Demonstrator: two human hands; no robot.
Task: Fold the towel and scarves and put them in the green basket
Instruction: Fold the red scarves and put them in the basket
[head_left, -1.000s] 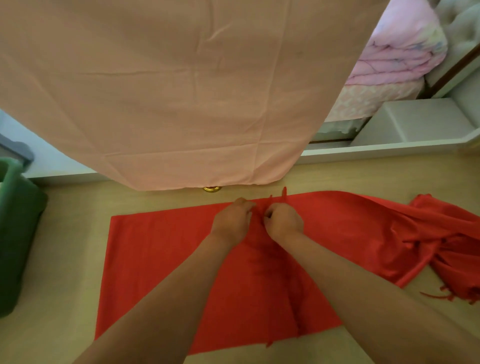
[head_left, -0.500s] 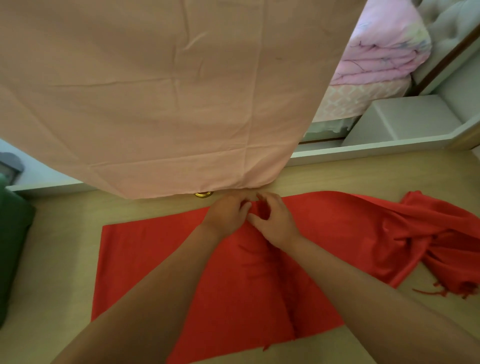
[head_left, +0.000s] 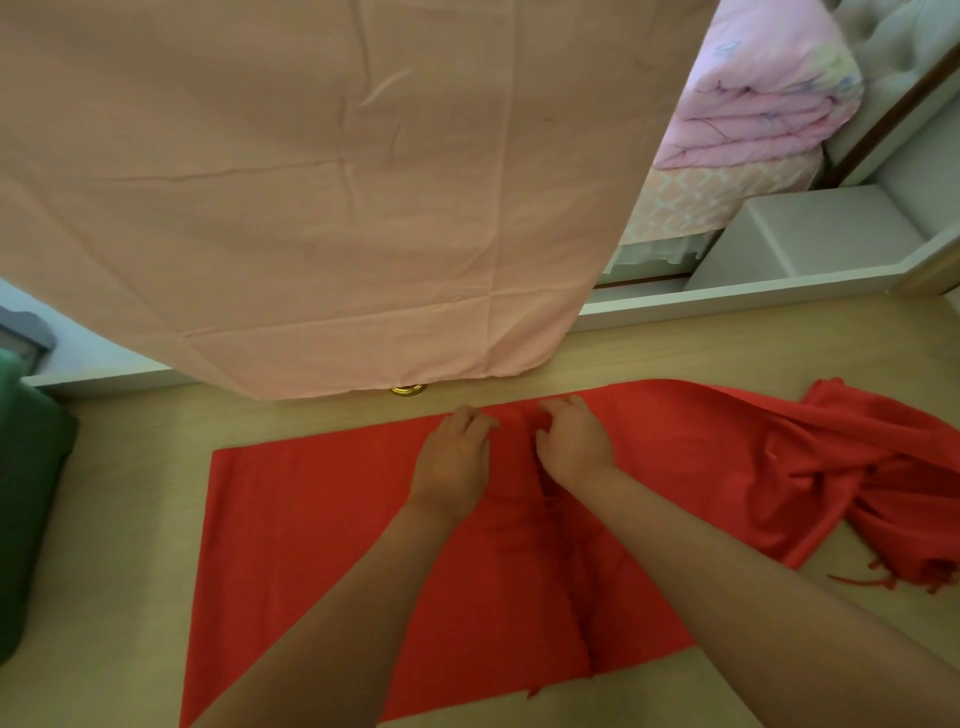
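A red scarf (head_left: 322, 530) lies spread flat on the wooden surface, its right end bunched with tassels (head_left: 883, 493). A folded-over layer ends in a vertical edge near the middle. My left hand (head_left: 454, 460) and my right hand (head_left: 576, 441) sit side by side at the scarf's far edge, fingers curled and pinching the cloth there. The green basket (head_left: 31, 499) stands at the left edge of the view, only partly visible.
A large pink cloth (head_left: 322, 182) hangs over the far side, reaching down almost to the scarf. A small gold knob (head_left: 409, 389) shows under its hem. Folded pink bedding (head_left: 763, 93) and a white ledge (head_left: 727, 299) lie at the back right.
My hands, held close together on the scarf's far edge, have drawn slightly apart and lowered onto the cloth. The raised tassel between them is no longer sticking up.
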